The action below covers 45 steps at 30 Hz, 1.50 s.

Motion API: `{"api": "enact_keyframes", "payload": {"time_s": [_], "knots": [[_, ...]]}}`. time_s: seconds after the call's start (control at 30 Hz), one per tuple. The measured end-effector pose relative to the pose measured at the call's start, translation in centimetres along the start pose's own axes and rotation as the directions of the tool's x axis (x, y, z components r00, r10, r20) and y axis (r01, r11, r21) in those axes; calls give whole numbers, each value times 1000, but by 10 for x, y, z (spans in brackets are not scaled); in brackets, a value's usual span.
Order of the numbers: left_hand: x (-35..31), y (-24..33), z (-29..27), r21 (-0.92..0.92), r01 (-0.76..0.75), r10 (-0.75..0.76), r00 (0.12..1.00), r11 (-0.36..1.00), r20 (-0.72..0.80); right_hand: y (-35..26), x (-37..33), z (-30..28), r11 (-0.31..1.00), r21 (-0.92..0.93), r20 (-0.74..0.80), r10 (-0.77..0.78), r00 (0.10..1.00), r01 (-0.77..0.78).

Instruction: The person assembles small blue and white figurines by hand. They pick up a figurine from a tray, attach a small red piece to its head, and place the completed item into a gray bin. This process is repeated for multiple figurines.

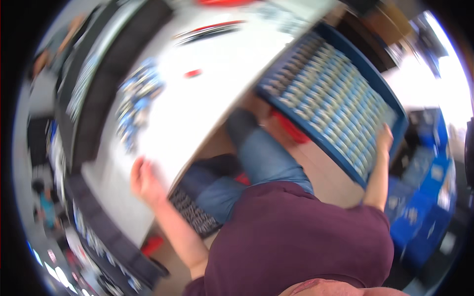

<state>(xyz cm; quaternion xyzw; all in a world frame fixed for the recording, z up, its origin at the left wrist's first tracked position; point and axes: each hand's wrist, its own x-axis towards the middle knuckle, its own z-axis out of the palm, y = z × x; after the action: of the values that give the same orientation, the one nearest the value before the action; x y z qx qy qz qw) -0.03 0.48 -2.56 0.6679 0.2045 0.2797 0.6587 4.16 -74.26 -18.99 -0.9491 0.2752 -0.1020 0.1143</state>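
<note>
Right hand [384,138] gripping blue tray [316,34] w/ rows of pale packs; left hand [144,180] curled loosely on white table [232,59] edge; blurred throughout.

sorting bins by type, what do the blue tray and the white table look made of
Blue tray: probably moulded plastic, judging by its even saturated blue and thick rim; the right hand holds its edge. White table: smooth, matt white top, likely laminate; blur leaves it open.
</note>
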Motion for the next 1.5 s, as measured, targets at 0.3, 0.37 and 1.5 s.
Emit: {"api": "enact_keyframes", "payload": {"time_s": [0.3, 0.37, 1.5], "knots": [[-4, 17, 9, -104, -13, 16, 1000, 995, 26, -412, -84, -76, 282, 800, -218, -686, 694, 529], [-7, 20, 7, -112, -11, 16, 999, 994, 37, -485, -126, -94, 84, 778, -269, -851, 452, 623], [0, 24, -3, -497, 66, -53, 998, 865, 41, -584, -278, -69, 122, 952, 128, -992, 4, -282]]}}
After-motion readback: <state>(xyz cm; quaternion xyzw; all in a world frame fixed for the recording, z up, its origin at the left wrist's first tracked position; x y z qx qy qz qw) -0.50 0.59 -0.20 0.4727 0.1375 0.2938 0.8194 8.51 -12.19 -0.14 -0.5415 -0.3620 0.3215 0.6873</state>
